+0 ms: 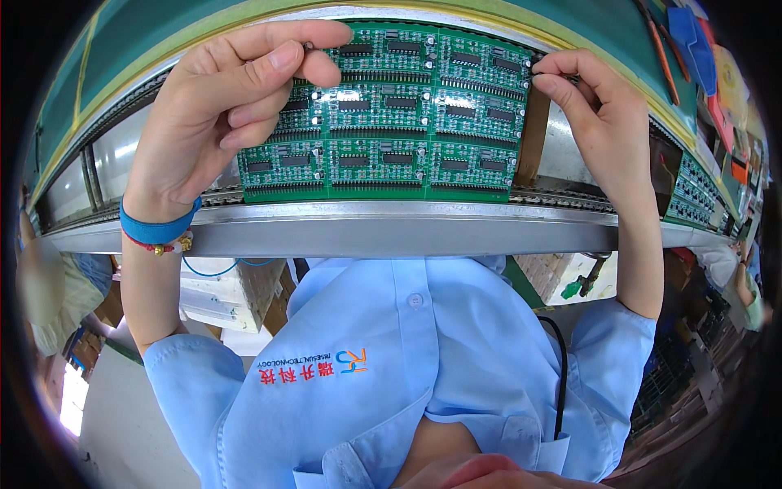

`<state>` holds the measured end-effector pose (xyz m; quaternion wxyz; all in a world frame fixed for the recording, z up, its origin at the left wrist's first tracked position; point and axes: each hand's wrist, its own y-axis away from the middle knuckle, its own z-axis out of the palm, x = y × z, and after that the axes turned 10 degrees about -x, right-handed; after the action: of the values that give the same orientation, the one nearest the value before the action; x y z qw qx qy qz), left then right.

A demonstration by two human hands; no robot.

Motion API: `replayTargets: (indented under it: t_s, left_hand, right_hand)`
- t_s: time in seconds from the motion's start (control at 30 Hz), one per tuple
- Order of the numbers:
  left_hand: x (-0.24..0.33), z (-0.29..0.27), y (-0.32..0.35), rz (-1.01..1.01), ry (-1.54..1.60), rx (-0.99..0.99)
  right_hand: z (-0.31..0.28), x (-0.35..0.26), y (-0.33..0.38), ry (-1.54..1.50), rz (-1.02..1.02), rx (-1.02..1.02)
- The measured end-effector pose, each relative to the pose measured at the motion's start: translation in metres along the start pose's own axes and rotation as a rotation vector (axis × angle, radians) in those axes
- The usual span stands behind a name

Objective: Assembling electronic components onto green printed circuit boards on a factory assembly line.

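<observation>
A green circuit board panel (379, 122) lies on the conveyor in front of me, divided into a grid of like sections with black chips and rows of pins. Over its far left part, my left hand (220, 94) pinches a small dark electronic component (307, 46) between thumb and forefinger, its other fingers curled. My right hand (599, 106) is closed at the panel's far right corner, thumb and forefinger pressed together. Something tiny and dark shows at those fingertips, too small to make out. The left hand covers part of the panel's far left sections.
A metal rail (391, 232) runs along the conveyor's near side, between me and the panel. Further right on the line lies another green circuit board (692, 191). Blue bins (692, 49) and an orange-handled tool (664, 61) sit at the far right. Other people stand at both sides.
</observation>
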<state>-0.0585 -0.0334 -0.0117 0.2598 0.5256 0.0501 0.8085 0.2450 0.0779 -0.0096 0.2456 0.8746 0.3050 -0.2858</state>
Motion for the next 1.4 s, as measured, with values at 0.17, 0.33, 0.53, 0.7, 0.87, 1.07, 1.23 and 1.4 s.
replayTargets:
  t_s: [0.17, 0.33, 0.53, 0.7, 0.87, 1.07, 1.23, 1.4]
  left_hand:
    - [-0.004, -0.001, 0.001, 0.065, 0.062, -0.076]
    - [-0.007, 0.003, 0.000, 0.039, 0.049, -0.058]
    - [-0.009, 0.008, 0.005, 0.006, -0.038, -0.061]
    - [0.002, 0.026, 0.003, -0.130, 0.018, 0.005]
    - [0.005, 0.040, -0.001, -0.127, -0.124, 0.052]
    - [-0.003, 0.054, -0.013, -0.033, -0.676, 0.162]
    - [-0.011, 0.058, -0.017, 0.021, -1.105, 0.216]
    - [-0.016, 0.061, -0.026, 0.193, -1.354, 0.263]
  right_hand:
    - [0.005, 0.001, -0.004, 0.313, -0.303, 0.182]
    - [0.008, -0.003, -0.003, 0.516, -0.400, 0.244]
    - [0.007, -0.004, -0.002, 0.539, -0.458, 0.245]
    - [-0.009, -0.009, 0.002, -0.161, -0.185, 0.133]
    - [-0.019, 0.011, 0.002, -0.761, -0.104, -0.185]
    - [-0.028, 0.023, 0.005, -1.115, 0.009, -0.336]
    - [-0.003, 0.026, 0.002, -1.146, -0.041, -0.140]
    - [-0.025, 0.034, 0.007, -1.161, -0.089, -0.320]
